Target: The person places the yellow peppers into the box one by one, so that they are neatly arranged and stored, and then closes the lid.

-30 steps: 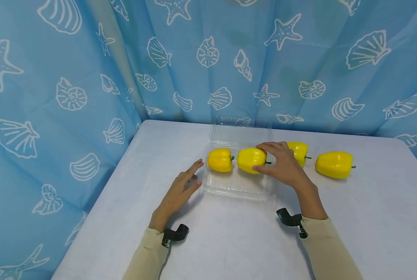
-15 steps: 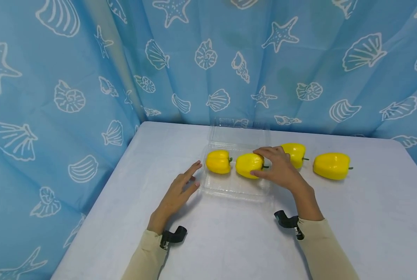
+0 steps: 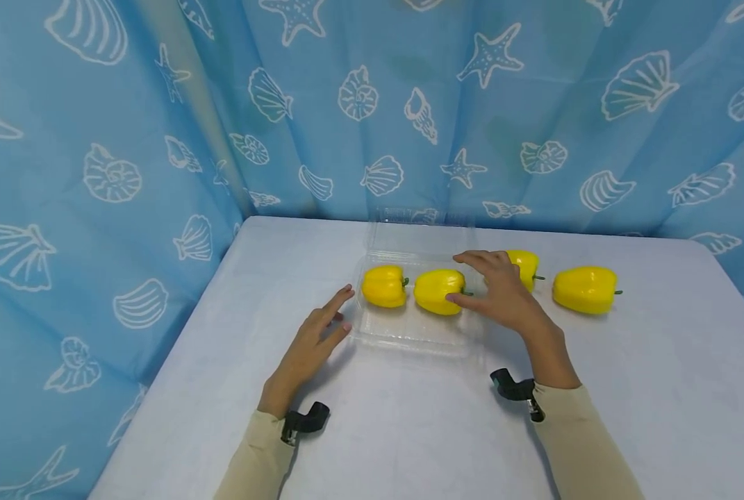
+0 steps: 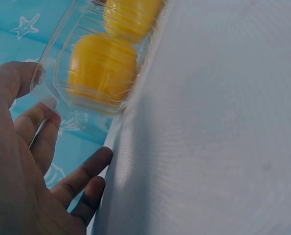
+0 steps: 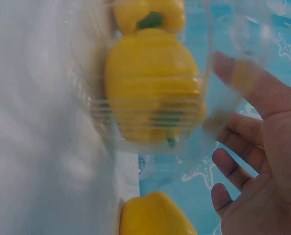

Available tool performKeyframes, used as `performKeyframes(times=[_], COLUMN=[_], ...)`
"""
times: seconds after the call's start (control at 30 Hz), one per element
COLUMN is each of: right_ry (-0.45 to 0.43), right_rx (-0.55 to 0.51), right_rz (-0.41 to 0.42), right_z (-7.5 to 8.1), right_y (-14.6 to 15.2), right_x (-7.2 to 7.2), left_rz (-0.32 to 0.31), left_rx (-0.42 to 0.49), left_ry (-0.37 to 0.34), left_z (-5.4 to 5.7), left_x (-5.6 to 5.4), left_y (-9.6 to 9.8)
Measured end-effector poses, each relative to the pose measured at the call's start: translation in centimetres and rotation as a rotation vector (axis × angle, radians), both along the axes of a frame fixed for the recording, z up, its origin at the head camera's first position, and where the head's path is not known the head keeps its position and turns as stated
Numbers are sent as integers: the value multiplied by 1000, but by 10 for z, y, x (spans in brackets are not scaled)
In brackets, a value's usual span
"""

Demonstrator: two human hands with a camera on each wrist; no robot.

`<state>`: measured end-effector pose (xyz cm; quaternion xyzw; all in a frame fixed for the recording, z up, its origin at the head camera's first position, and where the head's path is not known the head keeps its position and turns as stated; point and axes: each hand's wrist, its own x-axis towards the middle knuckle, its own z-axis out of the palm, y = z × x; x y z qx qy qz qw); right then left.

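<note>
Right hand (image 3: pixel 499 295) has loosened off the gripped pepper (image 3: pixel 434 292) since the earlier frame; fingers spread, holding nothing. That pepper lies in the clear container (image 3: pixel 403 333), right side; second pepper (image 3: pixel 384 286) inside, left side. Left hand (image 3: pixel 306 351), fingers loosely extended, gripping nothing, at container's left edge. Outer peppers (image 3: pixel 585 290) right of container.

The right hand (image 3: pixel 501 290) released its pinch on the yellow pepper (image 3: pixel 435 292), its fingers lifting off the far side. The pepper had settled slightly within the clear container (image 3: pixel 409 339).
</note>
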<state>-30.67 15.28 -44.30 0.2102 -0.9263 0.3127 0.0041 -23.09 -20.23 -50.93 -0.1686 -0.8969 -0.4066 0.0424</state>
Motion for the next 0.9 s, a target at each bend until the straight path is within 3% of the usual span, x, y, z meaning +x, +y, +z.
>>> performKeyframes(times=[0.5,0.73,0.9], right_ry=[176,161,186], right_rx=[-47,-14,-20], right_rz=[-65,-116,-143], right_z=[7,8,6], right_y=[26,40,54], right_x=[6,11,14], left_rz=[9,-2,-40], left_rx=[5,-2,30], left_ry=[11,7,49], left_z=[1,-1,-2], left_x=[0,1,-1], left_y=[2,2,2])
